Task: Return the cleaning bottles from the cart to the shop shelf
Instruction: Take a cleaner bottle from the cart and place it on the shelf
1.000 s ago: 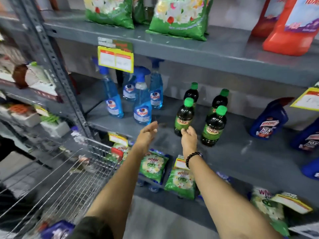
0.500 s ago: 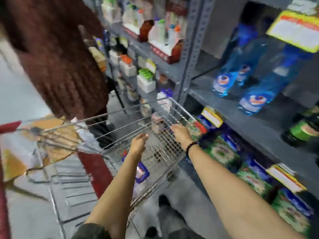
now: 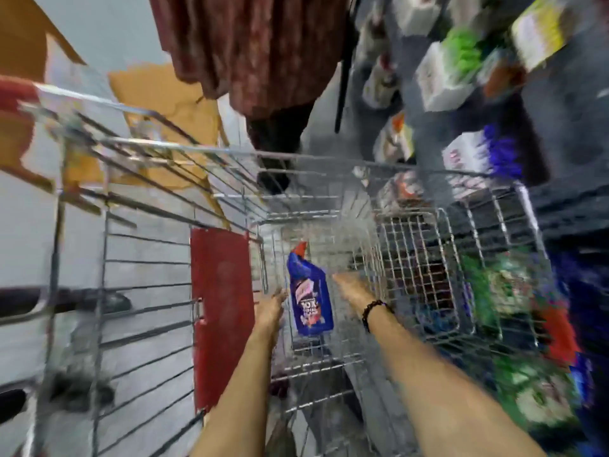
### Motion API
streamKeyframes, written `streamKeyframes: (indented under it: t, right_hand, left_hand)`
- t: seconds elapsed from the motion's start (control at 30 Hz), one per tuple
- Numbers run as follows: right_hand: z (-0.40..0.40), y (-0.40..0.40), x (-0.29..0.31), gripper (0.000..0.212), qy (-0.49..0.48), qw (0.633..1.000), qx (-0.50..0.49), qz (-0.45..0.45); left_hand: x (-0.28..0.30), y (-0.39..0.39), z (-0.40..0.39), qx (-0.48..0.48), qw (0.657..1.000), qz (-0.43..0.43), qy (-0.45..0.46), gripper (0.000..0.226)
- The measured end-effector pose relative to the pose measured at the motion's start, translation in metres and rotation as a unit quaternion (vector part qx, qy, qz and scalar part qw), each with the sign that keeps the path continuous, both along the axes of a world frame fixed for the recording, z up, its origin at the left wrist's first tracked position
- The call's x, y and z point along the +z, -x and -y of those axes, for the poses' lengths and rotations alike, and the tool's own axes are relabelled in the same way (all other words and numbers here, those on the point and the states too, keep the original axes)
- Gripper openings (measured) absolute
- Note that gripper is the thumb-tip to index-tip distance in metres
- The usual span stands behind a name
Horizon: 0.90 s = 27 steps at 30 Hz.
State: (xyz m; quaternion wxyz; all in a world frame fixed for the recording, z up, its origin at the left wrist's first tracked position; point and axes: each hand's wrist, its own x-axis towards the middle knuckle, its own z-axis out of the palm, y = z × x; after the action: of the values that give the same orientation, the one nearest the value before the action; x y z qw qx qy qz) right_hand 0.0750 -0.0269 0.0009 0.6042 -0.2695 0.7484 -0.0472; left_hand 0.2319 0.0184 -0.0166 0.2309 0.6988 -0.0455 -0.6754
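A blue cleaning bottle [image 3: 309, 298] with a red cap lies on the bottom of the wire shopping cart [image 3: 362, 166], cap pointing away from me. Both my arms reach down into the cart. My left hand [image 3: 272, 306] is just left of the bottle, fingers extended, close to or touching its side. My right hand [image 3: 351, 288], with a black bead bracelet on the wrist, is just right of the bottle with fingers stretched out. Neither hand has closed around the bottle. The frame is blurred by motion.
A red panel [image 3: 224, 308] hangs on the cart's left side. Shop shelves [image 3: 560, 199] with boxed goods and green packets run along the right. A person in a dark red garment [image 3: 257, 51] stands beyond the cart's far end. Grey floor lies to the left.
My view swung from the shelf down to the cart. Both hands left the shelf's green-capped bottles and dropped into the cart on either side of the blue bottle.
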Motion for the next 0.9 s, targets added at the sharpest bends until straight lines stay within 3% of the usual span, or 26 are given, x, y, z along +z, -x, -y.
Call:
streamKeyframes:
  t: [0.07, 0.2, 0.4, 0.5, 0.6, 0.73, 0.83, 0.9]
  right_hand:
    - [0.000, 0.001, -0.029, 0.032, -0.012, 1.000, -0.012, -0.004]
    - [-0.004, -0.004, -0.065, 0.049, -0.014, 0.999, -0.032, 0.010]
    - [-0.007, -0.013, -0.084, 0.035, 0.006, 1.000, -0.005, -0.002]
    - [-0.009, -0.008, -0.077, 0.029, -0.004, 1.000, -0.016, 0.026]
    - [-0.007, -0.002, -0.049, 0.027, 0.018, 0.998, -0.016, 0.066]
    - [-0.009, 0.012, 0.018, 0.039, 0.046, 0.992, -0.013, 0.115]
    - [-0.019, 0.027, 0.082, 0.039, 0.108, 0.987, -0.018, 0.117]
    - [-0.034, 0.040, 0.127, 0.039, 0.155, 0.976, -0.059, 0.143]
  left_hand:
    - [-0.027, 0.008, 0.001, 0.008, 1.000, -0.012, -0.006, 0.042]
    - [-0.061, 0.024, 0.003, 0.021, 1.000, -0.017, -0.005, 0.029]
    - [-0.073, 0.028, 0.004, 0.057, 0.998, 0.008, -0.013, 0.015]
    - [-0.062, 0.020, -0.003, 0.065, 0.998, 0.004, -0.014, 0.035]
    - [-0.040, 0.010, -0.008, 0.037, 0.999, -0.027, 0.015, 0.040]
    - [0.008, 0.000, 0.000, -0.016, 0.996, -0.061, 0.066, 0.044]
    - [0.056, -0.002, 0.009, -0.095, 0.983, -0.095, 0.122, 0.044]
    - [0.096, 0.000, 0.018, -0.170, 0.963, -0.120, 0.174, 0.033]
